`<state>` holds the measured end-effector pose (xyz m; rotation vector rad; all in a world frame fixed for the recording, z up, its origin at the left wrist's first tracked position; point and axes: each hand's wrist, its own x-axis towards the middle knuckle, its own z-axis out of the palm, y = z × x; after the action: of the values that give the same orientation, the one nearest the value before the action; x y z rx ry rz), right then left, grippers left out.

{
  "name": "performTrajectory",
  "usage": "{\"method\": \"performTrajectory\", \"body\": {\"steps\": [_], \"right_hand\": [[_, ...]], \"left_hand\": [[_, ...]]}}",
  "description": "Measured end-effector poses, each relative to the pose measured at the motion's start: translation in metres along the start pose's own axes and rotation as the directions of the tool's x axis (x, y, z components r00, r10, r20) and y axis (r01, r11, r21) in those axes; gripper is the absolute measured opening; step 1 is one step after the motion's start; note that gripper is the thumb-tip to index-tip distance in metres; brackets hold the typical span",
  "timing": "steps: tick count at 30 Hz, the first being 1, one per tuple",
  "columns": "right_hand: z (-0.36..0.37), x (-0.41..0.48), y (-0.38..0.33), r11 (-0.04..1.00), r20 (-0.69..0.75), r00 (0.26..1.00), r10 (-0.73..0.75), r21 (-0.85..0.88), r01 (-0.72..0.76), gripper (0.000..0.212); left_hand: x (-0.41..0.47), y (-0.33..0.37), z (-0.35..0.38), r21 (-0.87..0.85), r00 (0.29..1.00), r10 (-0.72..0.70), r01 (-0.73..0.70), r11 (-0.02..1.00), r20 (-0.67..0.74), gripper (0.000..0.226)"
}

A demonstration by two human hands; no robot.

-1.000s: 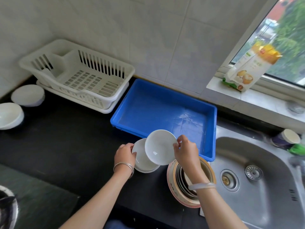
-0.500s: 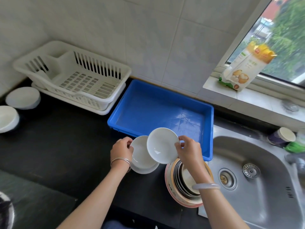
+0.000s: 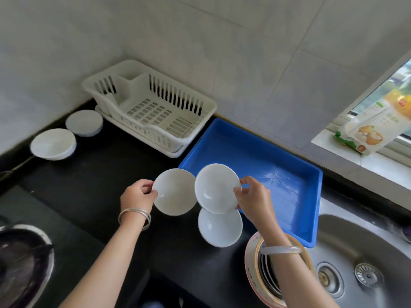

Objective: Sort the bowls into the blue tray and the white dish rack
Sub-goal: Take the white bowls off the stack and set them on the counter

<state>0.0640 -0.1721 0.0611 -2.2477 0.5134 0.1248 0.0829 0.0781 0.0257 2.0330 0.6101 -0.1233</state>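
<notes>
My left hand (image 3: 138,195) grips a small white bowl (image 3: 174,192) by its left rim, lifted above the black counter. My right hand (image 3: 253,200) pinches a second white bowl (image 3: 216,188) by its right rim, tilted toward me, at the near left corner of the blue tray (image 3: 295,172). A third white bowl (image 3: 220,228) sits on the counter just below them. The white dish rack (image 3: 155,110) stands behind, to the left of the tray, and holds nothing. The tray holds nothing.
Two larger white bowls (image 3: 53,144) (image 3: 84,122) sit at the far left of the counter. A patterned bowl with metal inside (image 3: 278,272) stands by the steel sink (image 3: 364,258). A dark pan (image 3: 22,263) is at the lower left. A food packet (image 3: 367,130) leans on the windowsill.
My left hand has lifted one bowl off the stack, leaving another on the counter. Both held bowls now sit higher and apart. The view has shifted left.
</notes>
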Motion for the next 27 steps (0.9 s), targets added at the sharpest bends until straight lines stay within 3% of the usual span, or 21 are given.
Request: {"method": "performTrajectory", "body": {"steps": [6,14,27], "right_hand": [[0.066,0.02,-0.043,0.999,0.159,0.986,-0.041,0.019,0.038,0.01],[0.172,0.063,-0.107,0.991,0.317,0.947,-0.058,0.131,0.017,0.02],[0.28,0.108,-0.153,0.981,0.297,0.95,0.094,0.137,-0.14,0.023]], "left_hand": [[0.031,-0.049,-0.052,-0.238,0.963,-0.212,0.17,0.956,-0.165,0.024],[0.088,-0.099,-0.1,-0.449,0.869,-0.408,0.257,0.856,-0.281,0.031],[0.159,-0.122,-0.126,-0.54,0.752,-0.546,0.304,0.785,-0.369,0.031]]}}
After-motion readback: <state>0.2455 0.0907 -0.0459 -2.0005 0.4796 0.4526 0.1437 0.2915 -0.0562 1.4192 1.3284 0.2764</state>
